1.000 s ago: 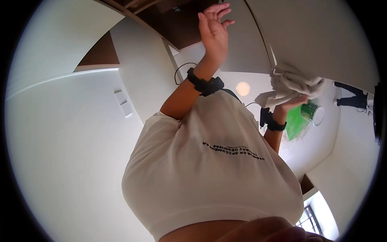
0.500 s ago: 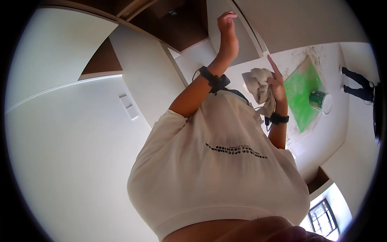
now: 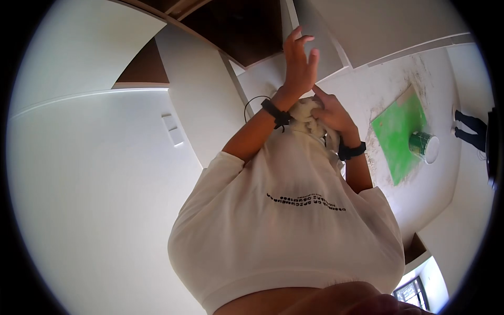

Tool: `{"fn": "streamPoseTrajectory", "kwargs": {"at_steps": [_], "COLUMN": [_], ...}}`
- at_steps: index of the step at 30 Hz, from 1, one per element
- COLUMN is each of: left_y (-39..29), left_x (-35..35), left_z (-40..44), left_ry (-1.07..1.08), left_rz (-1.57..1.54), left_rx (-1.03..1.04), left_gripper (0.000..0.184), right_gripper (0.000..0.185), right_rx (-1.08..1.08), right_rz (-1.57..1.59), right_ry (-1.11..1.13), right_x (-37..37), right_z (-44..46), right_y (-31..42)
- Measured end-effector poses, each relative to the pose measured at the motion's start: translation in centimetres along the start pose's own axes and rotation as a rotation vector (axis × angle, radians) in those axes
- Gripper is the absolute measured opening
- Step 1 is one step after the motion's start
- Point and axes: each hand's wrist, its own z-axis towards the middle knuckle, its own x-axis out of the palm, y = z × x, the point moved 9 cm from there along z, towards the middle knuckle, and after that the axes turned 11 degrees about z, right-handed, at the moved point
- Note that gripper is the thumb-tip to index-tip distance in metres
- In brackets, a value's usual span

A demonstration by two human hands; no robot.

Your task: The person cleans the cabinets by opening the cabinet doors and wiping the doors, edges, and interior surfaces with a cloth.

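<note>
Raised near the cabinet, my left hand [image 3: 300, 69] has its fingers apart and holds nothing. Just below it, my right hand [image 3: 336, 114] grips a crumpled, light-coloured cloth [image 3: 303, 111]. The cloth lies close by my left wrist, partly hidden behind it; I cannot tell whether they touch. My right index finger points up toward the base of my left hand. Black bands sit on both wrists, and a thin dark cable loops beside the left one.
A brown-lined cabinet [image 3: 236, 29] with pale panels rises ahead. On the floor to the right, a paint bucket [image 3: 424, 147] stands on a green sheet [image 3: 396, 136] amid dirt marks. Another person's dark-trousered legs [image 3: 471, 128] show at far right. A window [image 3: 412, 294] is lower right.
My right hand has moved left with the cloth, up to my left wrist. My left hand's fingers have gone from curled to spread. The view has shifted slightly.
</note>
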Motion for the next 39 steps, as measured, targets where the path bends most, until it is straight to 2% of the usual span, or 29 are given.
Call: {"fn": "streamPoseTrajectory", "kwargs": {"at_steps": [1,4,7,10,11,15,21,24,27,33,36,37,38,39], "left_y": [0.9,1.4,2.6,3.5,3.6,4.2,2.8,2.4,4.1,7.7,10.0,9.4,8.0,7.2], "left_x": [-0.9,-3.0,-4.0,-4.4,-4.7,-5.1,-6.5,-6.1,-6.0,-5.7,-4.6,-5.3,-6.2,-7.2], "left_z": [-0.3,-0.8,-1.7,-2.4,-2.6,-3.4,-2.4,-1.3,-1.8,-3.0,-3.6,-3.4,-2.4,-1.4], "left_ry": [-0.026,-0.073,-0.103,-0.089,-0.091,-0.074,-0.087,-0.035,-0.032,-0.019,-0.017,-0.048,-0.087,-0.105], "left_rz": [-0.018,-0.001,-0.008,-0.004,-0.003,0.005,0.016,0.044,-0.106,-0.179,-0.579,-0.693,-0.806,-0.922], "left_rx": [-0.070,-0.089,-0.140,-0.126,-0.117,-0.097,-0.067,-0.062,-0.150,-0.150,-0.213,-0.324,-0.435,-0.433], "left_gripper": [0.046,0.045,0.043,0.041,0.039,0.037,0.035,0.034,0.034,0.046,0.053,0.061,0.070,0.075], "right_gripper": [0.088,0.085,0.089,0.094,0.098,0.100,0.100,0.095,0.097,0.093,0.089,0.083,0.073,0.068], "right_rx": [0.030,0.097,0.047,0.036,-0.048,0.015,-0.018,0.042,0.017,-0.053,-0.098,0.061,-0.018,-0.049], "right_rz": [0.004,0.017,-0.006,-0.096,-0.071,-0.040,-0.052,-0.030,-0.040,-0.010,-0.030,-0.051,0.010,0.065], "right_ry": [0.039,0.117,0.149,0.177,0.172,0.210,0.215,0.237,0.226,0.187,0.176,0.209,0.175,0.153], "right_x": [0.6,2.0,3.2,3.7,4.0,4.8,5.5,5.6,5.6,5.6,5.0,4.6,4.1,3.6], "right_z": [0.3,1.1,1.7,2.2,2.6,2.8,3.4,3.5,3.6,3.7,3.9,3.6,3.9,4.2], "right_y": [0.2,0.8,1.2,1.2,0.1,0.4,-0.5,-0.6,-0.1,0.7,0.9,2.1,1.2,0.7]}}
